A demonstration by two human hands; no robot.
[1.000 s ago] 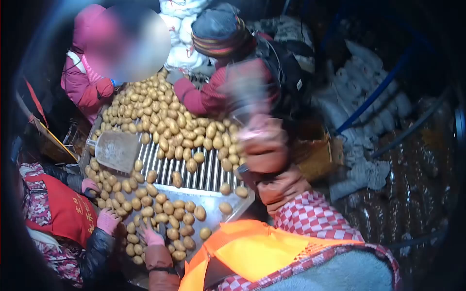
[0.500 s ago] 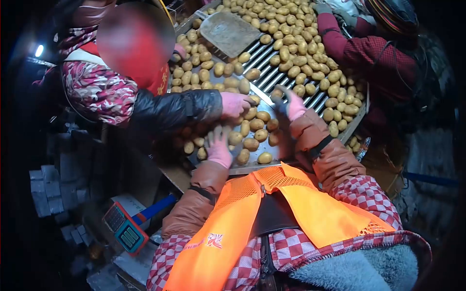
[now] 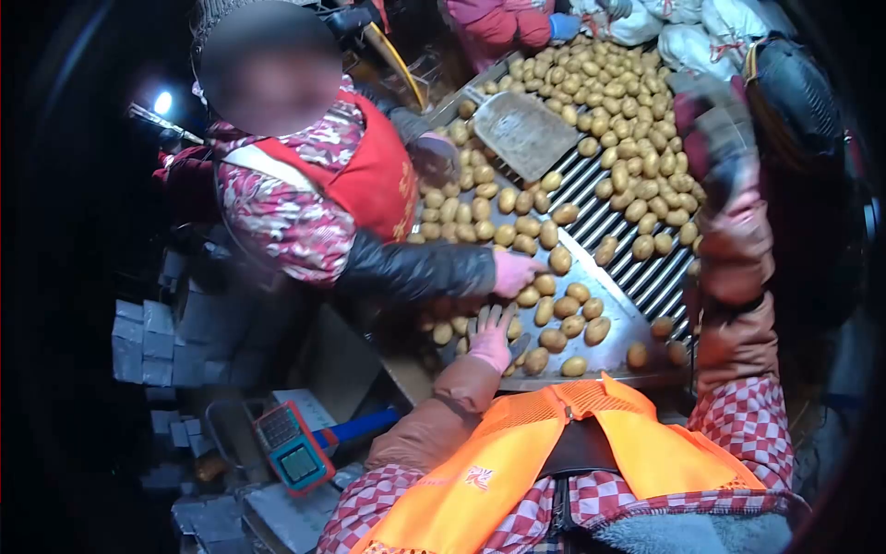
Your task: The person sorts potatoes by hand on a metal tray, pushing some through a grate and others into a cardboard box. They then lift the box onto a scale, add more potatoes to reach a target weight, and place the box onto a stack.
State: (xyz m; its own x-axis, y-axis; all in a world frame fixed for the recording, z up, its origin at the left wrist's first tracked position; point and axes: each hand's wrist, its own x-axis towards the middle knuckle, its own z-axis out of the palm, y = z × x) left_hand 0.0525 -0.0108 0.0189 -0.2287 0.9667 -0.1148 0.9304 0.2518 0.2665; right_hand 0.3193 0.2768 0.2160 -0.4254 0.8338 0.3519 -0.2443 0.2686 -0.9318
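Observation:
My left hand, in a pink and grey glove, lies with its fingers spread at the near-left side of the metal tray. Loose potatoes sit just beside it, some seeming to touch its fingers. My right arm reaches far forward along the right edge of the potato pile. At its end my right hand is smeared by motion, so its fingers and anything in them cannot be made out. A co-worker's pink-gloved hand touches potatoes just beyond my left hand.
A metal scoop rests on the slatted grate by the pile. White sacks stand at the back right. Another person's blue glove shows at the far edge. A digital scale display is at lower left.
My right hand has left the potatoes at the grate and swung forward and right. My left hand stays low by the potatoes. The view has shifted, and the co-worker opposite appears more upright.

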